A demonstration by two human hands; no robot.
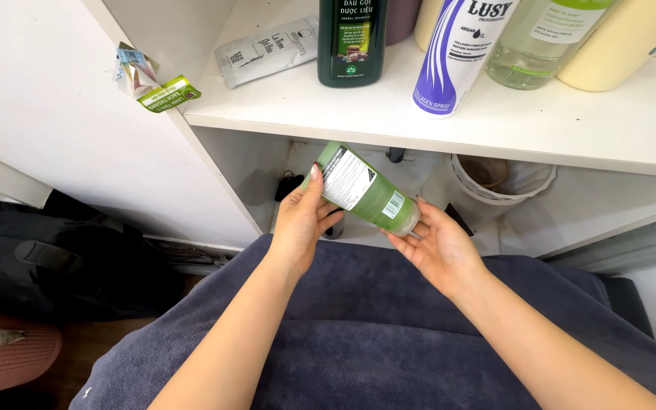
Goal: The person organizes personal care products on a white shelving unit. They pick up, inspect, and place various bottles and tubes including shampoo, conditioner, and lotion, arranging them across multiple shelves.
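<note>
I hold a green tube (362, 190) with a white back label between both hands, tilted with its flat sealed end up-left and its cap down-right. My left hand (301, 224) grips the upper end, thumb along the edge. My right hand (438, 247) cups the cap end from below. The tube hovers over a dark grey towel (358, 326) that lies across my lap, just in front of a white shelf unit (495, 129).
On the shelf stand a dark green bottle (352, 42), a white and purple spray can (457, 53), a clear bottle (544, 42) and a cream bottle (620, 42); a silver sachet (263, 52) lies beside them. A white bowl (503, 178) sits on the lower shelf. A pink basket (5, 357) stands lower left.
</note>
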